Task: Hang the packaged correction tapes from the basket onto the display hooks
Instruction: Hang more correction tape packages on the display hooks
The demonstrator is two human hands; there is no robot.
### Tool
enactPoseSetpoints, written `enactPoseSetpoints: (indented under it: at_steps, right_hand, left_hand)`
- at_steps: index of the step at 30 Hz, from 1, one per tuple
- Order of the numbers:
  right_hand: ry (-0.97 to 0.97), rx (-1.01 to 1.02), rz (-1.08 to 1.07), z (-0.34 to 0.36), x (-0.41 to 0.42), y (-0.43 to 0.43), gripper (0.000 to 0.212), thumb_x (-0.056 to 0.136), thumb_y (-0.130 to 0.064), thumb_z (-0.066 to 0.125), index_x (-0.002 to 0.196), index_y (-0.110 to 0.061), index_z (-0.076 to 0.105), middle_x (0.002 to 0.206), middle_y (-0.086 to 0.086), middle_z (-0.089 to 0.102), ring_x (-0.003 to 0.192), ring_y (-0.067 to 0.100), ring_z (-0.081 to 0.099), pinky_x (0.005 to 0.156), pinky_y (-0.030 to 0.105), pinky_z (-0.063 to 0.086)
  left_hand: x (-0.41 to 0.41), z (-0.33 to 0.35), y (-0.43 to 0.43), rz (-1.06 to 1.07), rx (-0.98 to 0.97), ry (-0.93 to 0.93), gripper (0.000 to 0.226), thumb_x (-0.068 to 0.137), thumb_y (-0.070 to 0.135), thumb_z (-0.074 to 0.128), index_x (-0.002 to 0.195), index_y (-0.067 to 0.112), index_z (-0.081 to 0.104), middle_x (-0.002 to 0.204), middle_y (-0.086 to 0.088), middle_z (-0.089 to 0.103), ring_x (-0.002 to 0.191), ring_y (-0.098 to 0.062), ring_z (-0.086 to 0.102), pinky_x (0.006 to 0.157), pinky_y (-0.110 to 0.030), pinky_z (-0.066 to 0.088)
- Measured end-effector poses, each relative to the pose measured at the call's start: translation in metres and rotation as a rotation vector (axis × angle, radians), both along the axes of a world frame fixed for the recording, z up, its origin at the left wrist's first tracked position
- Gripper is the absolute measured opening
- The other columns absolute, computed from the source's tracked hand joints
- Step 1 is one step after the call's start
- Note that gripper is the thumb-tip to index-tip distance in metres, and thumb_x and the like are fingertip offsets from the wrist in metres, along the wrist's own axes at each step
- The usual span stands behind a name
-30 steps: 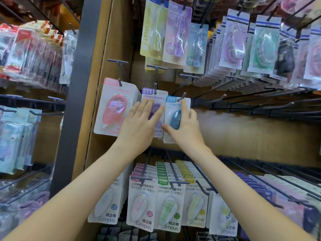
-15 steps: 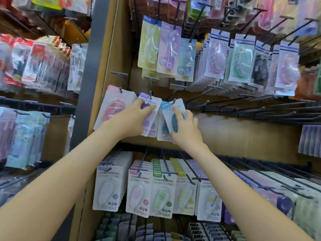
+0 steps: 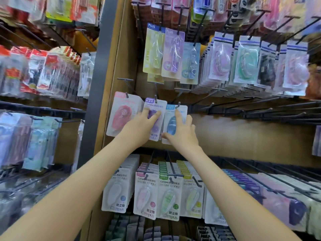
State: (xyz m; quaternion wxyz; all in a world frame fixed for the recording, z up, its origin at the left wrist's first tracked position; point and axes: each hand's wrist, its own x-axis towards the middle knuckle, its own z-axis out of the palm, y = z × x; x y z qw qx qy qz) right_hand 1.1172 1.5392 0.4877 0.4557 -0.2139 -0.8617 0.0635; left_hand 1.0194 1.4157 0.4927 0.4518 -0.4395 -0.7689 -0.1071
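Reaching up past the full lower row (image 3: 147, 193), both arms meet at the middle rail, where the correction tapes being hung now sit. The left hand (image 3: 139, 129) lies with fingers nearly straight across the face of the purple pack (image 3: 153, 134), apparently pressing it back so that it slides along its hook (image 3: 155, 98). The right hand (image 3: 182, 134) spreads over the blue pack (image 3: 172, 124), its index finger pointing up towards the hang hole and its thumb at the card's lower left edge. Whether that thumb goes behind the card cannot be told. The blue pack's hole is on its hook (image 3: 178, 104), so the hand seems to be seating it rather than carrying it. A pink pack (image 3: 121, 115) hangs just left of the purple one, so the three colours form a row. Bare hooks (image 3: 243, 108) run off to the right, which suggests more stock is due. Farther up hang PLUS packs (image 3: 156, 51). No basket is in view.
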Motion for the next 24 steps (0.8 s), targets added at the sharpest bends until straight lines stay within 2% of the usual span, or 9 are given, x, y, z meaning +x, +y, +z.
enactPoseSetpoints:
  at_steps: [4, 8, 11, 13, 15, 17, 19, 21, 24]
  right_hand:
    - [0.02, -0.027, 0.001, -0.001, -0.012, 0.006, 0.096, 0.084, -0.048, 0.067, 0.152, -0.033, 0.001, 0.149, 0.008, 0.014, 0.126, 0.029, 0.032, 0.096, 0.04, 0.042]
    - [0.023, -0.018, -0.006, -0.004, -0.019, 0.009, 0.097, 0.085, -0.05, 0.065, 0.152, -0.034, -0.003, 0.152, 0.008, 0.009, 0.128, 0.029, 0.029, 0.098, 0.041, 0.041]
    - [0.01, -0.005, -0.028, -0.003, -0.018, 0.01, 0.099, 0.084, -0.054, 0.063, 0.151, -0.034, -0.008, 0.157, 0.006, -0.004, 0.137, 0.031, 0.018, 0.103, 0.044, 0.037]
    - [-0.014, 0.081, -0.075, -0.007, -0.015, 0.007, 0.098, 0.086, -0.054, 0.061, 0.152, -0.032, -0.009, 0.159, 0.005, -0.014, 0.143, 0.03, 0.004, 0.107, 0.046, 0.033]
    - [0.015, 0.188, -0.079, -0.012, -0.011, 0.003, 0.094, 0.089, -0.051, 0.058, 0.152, -0.029, -0.007, 0.159, 0.007, -0.014, 0.145, 0.028, -0.004, 0.111, 0.045, 0.03]
    - [0.05, 0.223, -0.031, -0.017, -0.004, -0.005, 0.088, 0.091, -0.046, 0.056, 0.153, -0.026, -0.003, 0.159, 0.008, -0.01, 0.145, 0.027, -0.004, 0.113, 0.044, 0.026]
    - [0.065, 0.233, 0.025, -0.023, 0.004, -0.014, 0.083, 0.093, -0.041, 0.054, 0.154, -0.026, 0.001, 0.16, 0.01, -0.003, 0.145, 0.027, 0.001, 0.114, 0.041, 0.022]
    - [0.102, 0.241, 0.086, -0.031, 0.014, -0.026, 0.078, 0.093, -0.037, 0.054, 0.154, -0.024, 0.007, 0.159, 0.013, 0.008, 0.143, 0.027, 0.009, 0.113, 0.039, 0.022]
    - [0.177, 0.239, 0.218, -0.057, 0.032, -0.049, 0.067, 0.092, -0.029, 0.056, 0.151, -0.018, 0.026, 0.152, 0.016, 0.029, 0.138, 0.03, 0.025, 0.11, 0.04, 0.026]
  left_hand:
    - [-0.002, -0.003, 0.009, 0.014, 0.013, 0.019, 0.076, 0.095, 0.019, 0.052, 0.153, 0.02, 0.003, 0.154, -0.017, 0.012, 0.135, -0.032, 0.027, 0.103, -0.034, 0.039]
    - [-0.005, -0.004, 0.015, 0.01, 0.013, 0.105, 0.071, 0.097, 0.027, 0.047, 0.153, 0.019, 0.005, 0.159, -0.016, 0.004, 0.142, -0.032, 0.016, 0.114, -0.037, 0.023]
    - [-0.006, -0.004, 0.017, 0.004, 0.015, 0.116, 0.071, 0.098, 0.032, 0.043, 0.153, 0.021, 0.001, 0.16, -0.014, -0.004, 0.146, -0.03, 0.008, 0.117, -0.037, 0.014]
    - [-0.006, -0.007, 0.017, -0.029, 0.024, 0.112, 0.071, 0.097, 0.03, 0.045, 0.154, 0.021, 0.002, 0.16, -0.015, -0.004, 0.147, -0.031, 0.006, 0.118, -0.038, 0.01]
    - [-0.003, -0.014, 0.016, -0.144, 0.067, 0.119, 0.074, 0.091, 0.019, 0.056, 0.153, 0.018, 0.014, 0.158, -0.02, 0.009, 0.145, -0.036, 0.014, 0.117, -0.044, 0.016]
    - [0.003, -0.023, 0.012, -0.312, 0.148, 0.114, 0.074, 0.08, 0.003, 0.065, 0.147, 0.01, 0.033, 0.149, -0.026, 0.033, 0.136, -0.042, 0.034, 0.11, -0.052, 0.033]
    - [0.009, -0.034, 0.007, -0.407, 0.253, 0.087, 0.065, 0.079, -0.001, 0.059, 0.142, 0.006, 0.042, 0.141, -0.026, 0.044, 0.128, -0.042, 0.044, 0.104, -0.054, 0.04]
    - [0.018, -0.048, -0.004, -0.434, 0.336, 0.042, 0.056, 0.082, 0.008, 0.047, 0.139, 0.005, 0.046, 0.136, -0.022, 0.049, 0.122, -0.038, 0.049, 0.104, -0.047, 0.039]
    - [0.038, -0.078, -0.025, -0.452, 0.427, -0.055, 0.056, 0.085, 0.022, 0.038, 0.136, 0.004, 0.048, 0.131, -0.015, 0.054, 0.119, -0.028, 0.051, 0.104, -0.027, 0.032]
